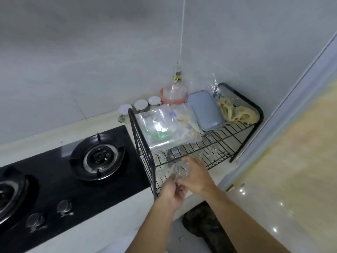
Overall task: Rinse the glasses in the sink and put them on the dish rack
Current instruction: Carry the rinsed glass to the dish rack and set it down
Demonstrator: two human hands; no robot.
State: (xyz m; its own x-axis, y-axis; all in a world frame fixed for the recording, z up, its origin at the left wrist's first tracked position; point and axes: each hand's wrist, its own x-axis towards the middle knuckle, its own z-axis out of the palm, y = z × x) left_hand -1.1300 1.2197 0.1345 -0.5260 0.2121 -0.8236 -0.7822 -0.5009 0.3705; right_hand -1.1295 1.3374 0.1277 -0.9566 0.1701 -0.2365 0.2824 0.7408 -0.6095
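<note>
A black wire dish rack (pixel 215 143) with two tiers stands on the counter in the corner. Both my hands are at its front edge, by the lower tier. My right hand (pixel 196 177) grips a clear glass (pixel 180 169), seen end-on. My left hand (pixel 173 193) pinches the same glass from below. Other clear glasses (pixel 161 157) stand on the lower tier behind it, dimly seen through the wires. The sink is out of view.
The upper tier holds a clear plastic bag (pixel 164 128), a grey-blue lidded box (pixel 205 109) and a yellowish cloth (pixel 238 114). Jars (pixel 140 105) stand by the wall. A black gas hob (pixel 73 170) lies to the left. A door frame (pixel 273 115) rises on the right.
</note>
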